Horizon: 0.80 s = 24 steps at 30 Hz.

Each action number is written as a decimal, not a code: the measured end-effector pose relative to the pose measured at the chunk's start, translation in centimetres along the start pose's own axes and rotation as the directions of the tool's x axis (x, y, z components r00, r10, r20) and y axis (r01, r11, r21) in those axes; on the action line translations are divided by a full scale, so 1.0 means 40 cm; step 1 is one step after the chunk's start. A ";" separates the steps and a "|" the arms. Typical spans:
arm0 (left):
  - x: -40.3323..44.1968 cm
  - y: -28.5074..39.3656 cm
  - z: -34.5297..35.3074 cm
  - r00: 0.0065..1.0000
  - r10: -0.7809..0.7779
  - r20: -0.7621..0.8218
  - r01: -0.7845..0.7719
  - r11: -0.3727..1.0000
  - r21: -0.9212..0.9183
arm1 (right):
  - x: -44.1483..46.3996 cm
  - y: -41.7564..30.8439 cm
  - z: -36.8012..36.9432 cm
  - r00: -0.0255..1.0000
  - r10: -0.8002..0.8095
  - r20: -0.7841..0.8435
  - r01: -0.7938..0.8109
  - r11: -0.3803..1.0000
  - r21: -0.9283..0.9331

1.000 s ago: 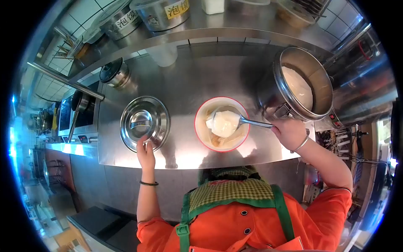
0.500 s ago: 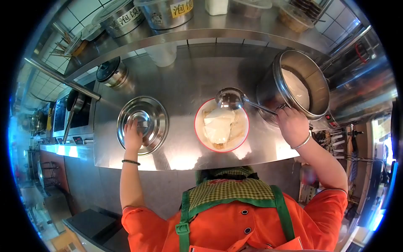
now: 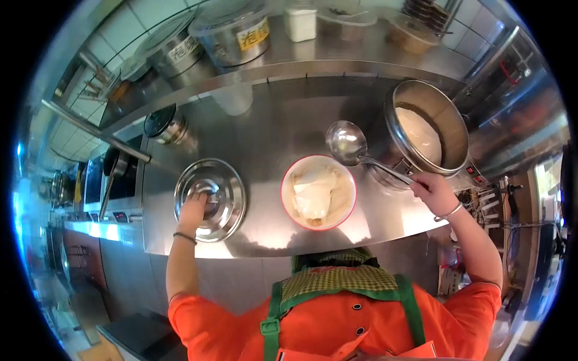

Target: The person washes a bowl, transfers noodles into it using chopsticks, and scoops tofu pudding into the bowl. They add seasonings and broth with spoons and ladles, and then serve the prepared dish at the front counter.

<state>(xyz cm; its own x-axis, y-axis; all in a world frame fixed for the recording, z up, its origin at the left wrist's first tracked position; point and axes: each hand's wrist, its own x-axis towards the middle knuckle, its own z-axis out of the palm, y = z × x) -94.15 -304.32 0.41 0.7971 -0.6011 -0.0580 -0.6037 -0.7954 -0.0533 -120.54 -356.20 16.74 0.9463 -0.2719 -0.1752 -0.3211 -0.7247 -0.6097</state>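
My right hand (image 3: pixel 435 191) is closed round the handle of a metal ladle (image 3: pixel 345 142). The ladle's bowl is above the counter, between a white bowl with a red rim (image 3: pixel 351 204) and a deep steel pot (image 3: pixel 394 129). Soft white curd-like food (image 3: pixel 314 194) lies in the white bowl over something pale brown. More of the same white food (image 3: pixel 419 133) sits in the pot. On the left, my left hand (image 3: pixel 193 210) has its fingers curled at the handle of a round steel lid (image 3: pixel 232 207) lying on the counter; the fingertips are partly hidden.
The steel counter (image 3: pixel 271 132) ends in a curved front edge near my body. A shelf (image 3: pixel 289 63) crosses the back, carrying labelled lidded tubs (image 3: pixel 232 36) and a white container (image 3: pixel 300 25). A dark-lidded jar (image 3: pixel 165 124) and a translucent pitcher (image 3: pixel 233 99) stand behind the lid.
The ladle has moved off the white bowl to the right, towards the pot, and its tilt has changed. My right hand has shifted right. My left hand stays at the lid; the camera view has shifted slightly.
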 end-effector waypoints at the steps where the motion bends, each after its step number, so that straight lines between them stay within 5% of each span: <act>1: -0.010 0.008 -0.032 0.997 0.036 -0.068 -0.035 0.999 0.011 | -0.014 -0.006 -0.031 0.983 0.154 0.099 -0.168 0.973 0.158; 2: -0.019 0.020 -0.079 0.988 0.078 -0.134 -0.075 0.997 0.024 | -0.022 0.009 -0.039 0.982 0.168 0.082 -0.180 0.969 0.167; 4: -0.012 0.071 -0.202 0.993 0.006 -0.117 -0.013 0.998 -0.055 | -0.043 0.053 -0.072 0.997 -0.053 -0.047 0.048 0.993 -0.107; 5: 0.002 0.084 -0.230 0.994 0.018 -0.109 -0.023 0.999 -0.049 | -0.051 0.042 -0.102 0.999 0.003 0.046 -0.001 0.999 -0.038; 8: 0.050 0.212 -0.379 0.974 0.117 -0.196 -0.110 0.993 0.050 | -0.099 0.061 -0.183 0.992 0.102 -0.071 -0.084 0.972 0.219; 13: 0.191 0.563 -0.593 0.905 0.371 -0.208 -0.351 0.928 0.127 | -0.203 0.173 -0.340 0.949 0.159 -0.274 -0.095 0.968 0.232; 16: 0.318 0.791 -0.626 0.752 0.587 -0.299 -0.576 0.806 0.136 | -0.262 0.285 -0.393 0.924 0.205 -0.321 -0.109 0.950 0.294; 24: 0.559 1.246 -0.543 0.602 0.686 -0.409 -0.700 0.700 0.144 | -0.373 0.399 -0.448 0.888 0.314 -0.337 -0.176 0.907 0.382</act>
<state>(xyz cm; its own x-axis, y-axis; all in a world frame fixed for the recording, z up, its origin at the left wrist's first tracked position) -106.12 -359.08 18.10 0.0711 -0.9389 0.3367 -0.9823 -0.1245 -0.1398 -140.47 -375.05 23.47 0.7261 -0.6822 -0.0862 -0.4430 -0.3682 -0.8175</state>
